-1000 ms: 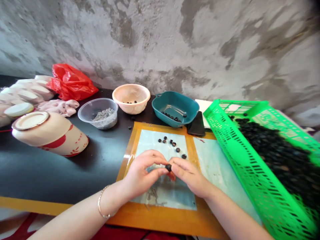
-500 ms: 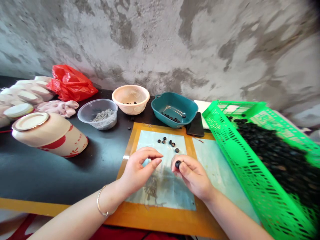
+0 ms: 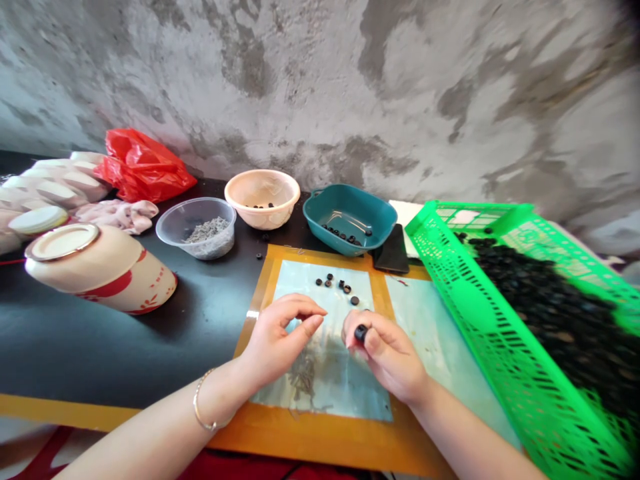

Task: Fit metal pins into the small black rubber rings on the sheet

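Observation:
My right hand (image 3: 387, 350) holds a small round black cap (image 3: 361, 333) between thumb and bent fingers. Its rounded side shows above the thumb tip. To the left, my left hand (image 3: 280, 333) has thumb and forefinger tips drawn together in a pinch; anything between them is too small to make out. Below the hands, a pale blue sheet (image 3: 375, 393) covers the work spot. Several loose black caps (image 3: 347, 289) lie on its far part. Beside my left hand is a small heap of thin grey metal pins or screws (image 3: 301, 375).
Behind the sheet stand a clear bowl (image 3: 167, 230) of grey metal pieces, a peach bowl (image 3: 285, 190) and a teal basin (image 3: 385, 217) holding black caps. A green basket (image 3: 493, 360) full of black pieces flanks the right. A patterned flask (image 3: 113, 270) and red bag (image 3: 145, 167) are left.
The black cap has turned in my right fingers and shifted slightly right and toward me. My left hand has barely moved.

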Motion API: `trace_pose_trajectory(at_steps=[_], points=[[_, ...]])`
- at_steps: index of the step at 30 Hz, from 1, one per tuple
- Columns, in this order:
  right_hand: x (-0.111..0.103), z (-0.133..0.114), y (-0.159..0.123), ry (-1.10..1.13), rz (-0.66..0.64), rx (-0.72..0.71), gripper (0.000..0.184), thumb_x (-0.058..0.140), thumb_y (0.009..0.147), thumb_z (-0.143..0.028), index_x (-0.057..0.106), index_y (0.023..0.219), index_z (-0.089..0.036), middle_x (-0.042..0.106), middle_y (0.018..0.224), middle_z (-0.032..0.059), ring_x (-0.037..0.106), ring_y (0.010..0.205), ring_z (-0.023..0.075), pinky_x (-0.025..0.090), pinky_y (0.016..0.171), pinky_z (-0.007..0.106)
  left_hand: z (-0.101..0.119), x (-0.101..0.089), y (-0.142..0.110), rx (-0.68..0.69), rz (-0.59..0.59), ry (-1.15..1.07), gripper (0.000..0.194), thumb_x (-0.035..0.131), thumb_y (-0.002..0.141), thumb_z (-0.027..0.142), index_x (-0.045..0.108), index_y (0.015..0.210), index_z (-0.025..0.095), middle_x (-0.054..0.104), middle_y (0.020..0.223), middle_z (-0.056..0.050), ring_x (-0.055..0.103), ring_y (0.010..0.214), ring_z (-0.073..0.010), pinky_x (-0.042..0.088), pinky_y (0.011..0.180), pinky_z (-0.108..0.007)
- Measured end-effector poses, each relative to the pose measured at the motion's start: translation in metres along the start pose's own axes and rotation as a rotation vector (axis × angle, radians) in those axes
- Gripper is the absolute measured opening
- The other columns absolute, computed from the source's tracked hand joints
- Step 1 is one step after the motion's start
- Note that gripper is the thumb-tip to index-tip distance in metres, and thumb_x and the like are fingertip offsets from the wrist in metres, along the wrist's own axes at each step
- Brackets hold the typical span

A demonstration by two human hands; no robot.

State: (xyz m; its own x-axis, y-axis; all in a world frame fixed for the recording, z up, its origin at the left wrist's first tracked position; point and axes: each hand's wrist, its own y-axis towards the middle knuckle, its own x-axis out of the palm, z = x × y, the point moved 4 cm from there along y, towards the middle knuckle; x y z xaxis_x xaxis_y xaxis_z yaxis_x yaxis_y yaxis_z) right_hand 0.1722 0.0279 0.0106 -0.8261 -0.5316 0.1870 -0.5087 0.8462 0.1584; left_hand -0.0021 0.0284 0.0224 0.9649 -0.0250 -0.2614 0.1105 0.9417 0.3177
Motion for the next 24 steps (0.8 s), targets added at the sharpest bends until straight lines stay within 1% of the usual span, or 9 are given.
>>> trace_pose_trajectory(at_steps=[5,9,12,14,16,17,20,22,24], points=[[-0.013,-0.007,0.011,0.155,0.159,-0.040,0.030,0.064,0.085,-0.051,0.066,0.089,-0.021,0.041,0.060,-0.0033,0.039,0.057,0.0129,0.031,0.056,0.028,-0.004,0.000,0.003,-0.051,-0.024,0.033,0.010,0.062,0.085,0.019,0.072,0.084,0.017,0.071,0.087,-0.006,0.065,0.084,-0.0172,0.052,0.077,-0.029],[-0.068,-0.055,0.011,0.305,0.448,-0.263,0.025,0.079,0.072,-0.038,0.066,0.080,-0.019,0.036,0.054,-0.0067,0.036,0.051,0.0097,0.035,0.049,0.023,-0.008,-0.001,0.005,-0.107,-0.062,0.085,0.012,0.060,0.085,0.021,0.071,0.081,0.017,0.070,0.087,-0.005,0.065,0.084,-0.0173,0.051,0.076,-0.029],[-0.116,-0.090,0.000,0.526,0.646,-0.480,0.036,0.063,0.084,-0.052,0.066,0.089,-0.016,0.042,0.055,-0.0059,0.042,0.051,0.0089,0.039,0.047,0.022,-0.012,-0.003,0.007,-0.151,-0.065,0.140,0.012,0.060,0.085,0.023,0.071,0.084,0.018,0.071,0.086,-0.004,0.064,0.081,-0.0169,0.050,0.071,-0.028],[-0.126,-0.095,-0.003,0.519,0.651,-0.455,0.050,0.046,0.091,-0.059,0.068,0.099,-0.015,0.051,0.062,-0.0022,0.047,0.053,0.0093,0.038,0.046,0.024,-0.015,-0.004,0.009,-0.173,-0.058,0.179,0.012,0.060,0.085,0.023,0.071,0.087,0.019,0.071,0.085,-0.004,0.064,0.077,-0.0163,0.050,0.069,-0.028],[-0.112,-0.080,0.000,0.317,0.599,-0.250,0.053,0.042,0.090,-0.063,0.070,0.101,-0.019,0.055,0.063,-0.0006,0.048,0.052,0.0112,0.036,0.047,0.028,-0.019,-0.005,0.011,-0.170,-0.062,0.231,0.013,0.058,0.085,0.022,0.071,0.088,0.019,0.071,0.084,-0.004,0.063,0.075,-0.0160,0.051,0.069,-0.028],[-0.097,-0.070,0.003,0.161,0.535,-0.174,0.043,0.051,0.088,-0.060,0.070,0.098,-0.023,0.055,0.060,-0.0015,0.047,0.052,0.0120,0.035,0.046,0.028,-0.021,-0.004,0.012,-0.161,-0.071,0.261,0.014,0.058,0.086,0.022,0.071,0.088,0.019,0.071,0.084,-0.004,0.063,0.075,-0.0162,0.051,0.070,-0.029],[-0.035,-0.027,0.012,-0.480,0.167,0.076,0.010,0.071,0.081,-0.033,0.071,0.086,-0.024,0.065,0.073,0.0016,0.056,0.065,0.0164,0.045,0.061,0.031,-0.031,-0.004,0.015,-0.142,-0.101,0.341,0.016,0.055,0.086,0.021,0.071,0.091,0.019,0.071,0.088,-0.004,0.064,0.081,-0.0177,0.052,0.075,-0.032],[0.003,-0.004,0.011,-0.802,-0.091,0.087,0.006,0.068,0.083,-0.022,0.072,0.087,-0.023,0.067,0.082,0.0039,0.059,0.083,0.0206,0.047,0.077,0.035,-0.038,-0.003,0.016,-0.165,-0.120,0.368,0.019,0.054,0.086,0.019,0.070,0.096,0.018,0.071,0.091,-0.005,0.064,0.083,-0.0180,0.052,0.077,-0.032],[0.025,0.011,0.008,-0.966,-0.235,0.066,0.010,0.065,0.086,-0.018,0.071,0.093,-0.022,0.067,0.087,0.0055,0.059,0.089,0.0217,0.047,0.081,0.035,-0.043,-0.002,0.016,-0.191,-0.130,0.381,0.023,0.053,0.085,0.018,0.069,0.102,0.017,0.070,0.093,-0.006,0.064,0.083,-0.0177,0.053,0.077,-0.032]])
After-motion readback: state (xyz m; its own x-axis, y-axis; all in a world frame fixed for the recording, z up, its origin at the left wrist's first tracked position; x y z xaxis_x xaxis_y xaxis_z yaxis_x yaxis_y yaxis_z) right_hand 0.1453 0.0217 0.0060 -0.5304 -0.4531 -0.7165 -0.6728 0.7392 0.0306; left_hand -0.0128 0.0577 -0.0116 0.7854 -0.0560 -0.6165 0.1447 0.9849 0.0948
